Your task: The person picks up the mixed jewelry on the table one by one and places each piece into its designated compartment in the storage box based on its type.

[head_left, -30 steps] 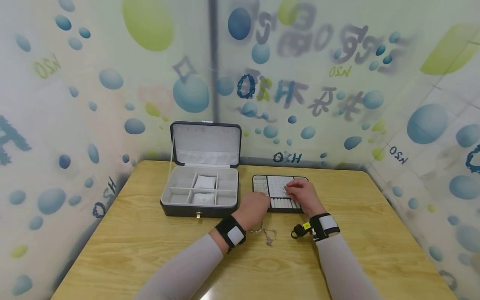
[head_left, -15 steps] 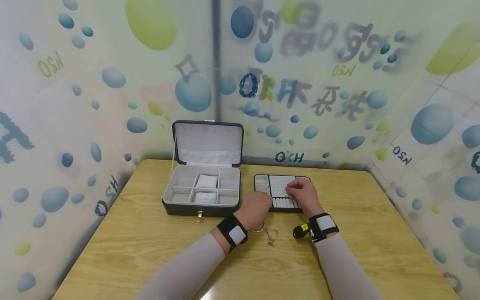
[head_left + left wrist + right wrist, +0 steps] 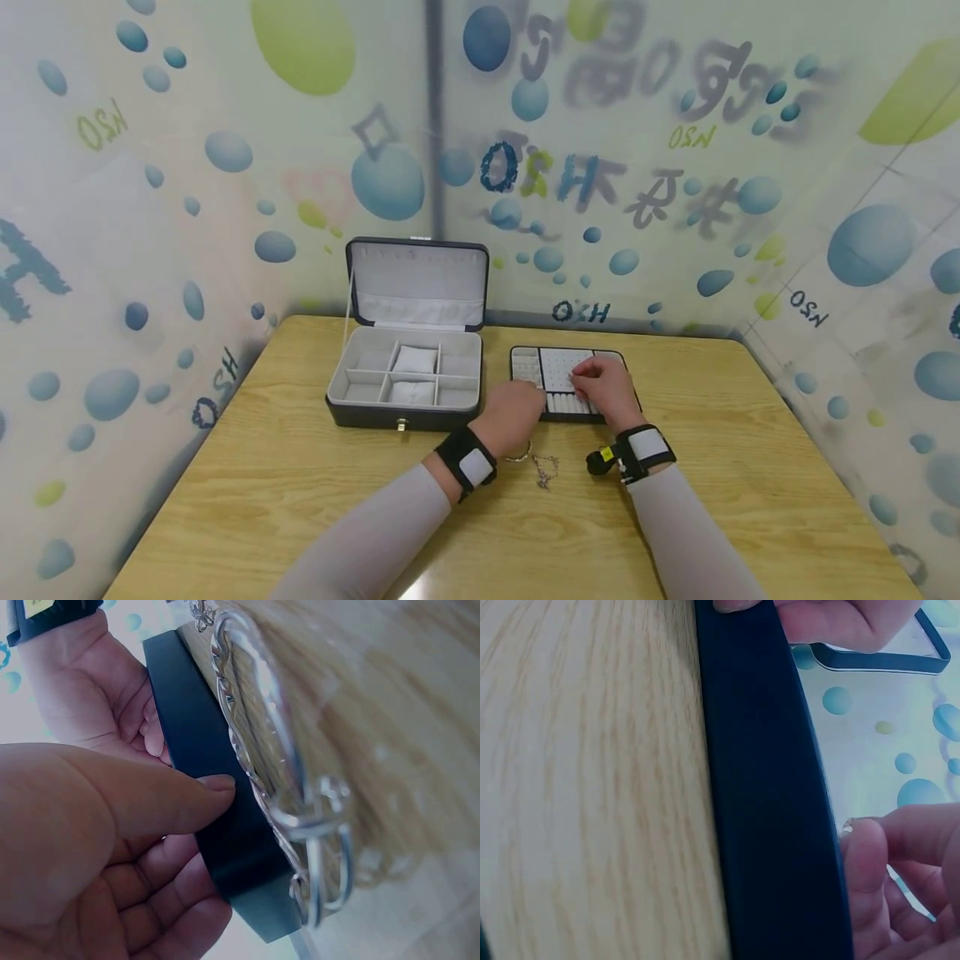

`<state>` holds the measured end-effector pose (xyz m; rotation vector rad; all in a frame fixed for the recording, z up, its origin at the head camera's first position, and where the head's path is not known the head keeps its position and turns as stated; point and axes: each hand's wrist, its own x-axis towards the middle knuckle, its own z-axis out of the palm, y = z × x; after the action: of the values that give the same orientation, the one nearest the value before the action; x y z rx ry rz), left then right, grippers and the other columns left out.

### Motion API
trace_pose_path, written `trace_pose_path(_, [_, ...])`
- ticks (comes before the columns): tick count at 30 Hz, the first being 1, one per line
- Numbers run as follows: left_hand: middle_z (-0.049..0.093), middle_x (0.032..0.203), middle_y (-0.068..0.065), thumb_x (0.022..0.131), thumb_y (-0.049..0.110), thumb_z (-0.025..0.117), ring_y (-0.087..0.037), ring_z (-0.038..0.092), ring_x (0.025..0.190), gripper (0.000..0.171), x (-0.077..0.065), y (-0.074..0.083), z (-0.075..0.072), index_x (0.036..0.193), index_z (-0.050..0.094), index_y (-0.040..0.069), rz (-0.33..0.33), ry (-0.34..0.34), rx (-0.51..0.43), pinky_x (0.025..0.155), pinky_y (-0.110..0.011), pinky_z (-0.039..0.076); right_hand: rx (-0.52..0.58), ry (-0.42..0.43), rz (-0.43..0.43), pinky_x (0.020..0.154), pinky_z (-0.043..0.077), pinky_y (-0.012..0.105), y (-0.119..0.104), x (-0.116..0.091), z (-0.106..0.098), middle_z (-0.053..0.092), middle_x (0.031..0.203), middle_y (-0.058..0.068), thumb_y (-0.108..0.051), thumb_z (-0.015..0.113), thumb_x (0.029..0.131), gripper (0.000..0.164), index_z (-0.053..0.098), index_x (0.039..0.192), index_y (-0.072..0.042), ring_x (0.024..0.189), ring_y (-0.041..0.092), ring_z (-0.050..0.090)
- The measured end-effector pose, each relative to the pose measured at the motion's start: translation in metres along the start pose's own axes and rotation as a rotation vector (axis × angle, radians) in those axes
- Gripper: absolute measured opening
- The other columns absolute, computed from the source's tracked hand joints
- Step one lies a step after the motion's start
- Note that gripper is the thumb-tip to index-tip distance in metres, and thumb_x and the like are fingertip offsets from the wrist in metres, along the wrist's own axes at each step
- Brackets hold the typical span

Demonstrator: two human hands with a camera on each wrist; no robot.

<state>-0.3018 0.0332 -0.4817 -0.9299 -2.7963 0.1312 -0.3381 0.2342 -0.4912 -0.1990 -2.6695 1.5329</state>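
Observation:
A dark-sided jewelry tray (image 3: 577, 417) lies on the table, with a dotted white panel, ring rolls and small compartments. My left hand (image 3: 512, 417) holds its near left corner, thumb (image 3: 217, 787) against the dark front wall and fingers curled at the edge. Over the white panel, my right hand (image 3: 609, 393) pinches a small shiny earring (image 3: 847, 825) between thumb and forefinger; most of it is hidden by the fingertips. Just in front of the tray lie a silver bangle (image 3: 281, 720) and, beside it, a thin chain with a charm (image 3: 543, 477).
To the left stands an open black jewelry box (image 3: 363, 415), lid upright, with pale compartments and two small cushions (image 3: 415, 360) in the middle ones. The wooden table (image 3: 300, 500) meets patterned walls at the back and sides.
The head view has shifted slightly. Both hands keep nearly the same places at the tray, the right fingertips staying over the white panel.

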Motion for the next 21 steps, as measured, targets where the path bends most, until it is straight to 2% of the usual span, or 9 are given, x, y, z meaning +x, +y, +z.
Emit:
trace_pose_path(10, [0.071, 0.079, 0.002, 0.099, 0.012, 0.07, -0.013, 0.067, 0.07, 0.016, 0.0004, 0.0006, 0.0, 0.085, 0.074, 0.019, 0.003, 0.01, 0.006, 0.05, -0.032, 0.053, -0.023, -0.016, -0.04, 0.063, 0.054, 0.024, -0.001, -0.0026, -0.0011, 0.072, 0.089, 0.01, -0.011, 0.076, 0.096, 0.011, 0.078, 0.102, -0.002, 0.068, 0.014, 0.064])
trace_pose_path(14, [0.07, 0.079, 0.002, 0.099, 0.011, 0.07, -0.013, 0.067, 0.069, 0.017, 0.0012, -0.0001, 0.0003, 0.084, 0.073, 0.019, 0.003, 0.0, -0.001, 0.049, -0.032, 0.053, -0.071, -0.029, -0.055, 0.064, 0.052, 0.025, -0.0022, -0.0026, -0.0038, 0.072, 0.087, 0.009, -0.009, 0.075, 0.095, 0.011, 0.079, 0.102, -0.001, 0.068, 0.014, 0.063])
trace_pose_path(21, [0.071, 0.081, 0.001, 0.1, 0.012, 0.07, -0.014, 0.068, 0.072, 0.013, 0.0002, -0.0003, -0.001, 0.088, 0.074, 0.018, 0.007, -0.018, -0.008, 0.05, -0.032, 0.053, -0.108, -0.046, -0.054, 0.065, 0.053, 0.023, -0.0038, -0.0026, -0.0047, 0.074, 0.095, 0.013, -0.007, 0.075, 0.095, 0.011, 0.079, 0.103, -0.001, 0.071, 0.013, 0.064])
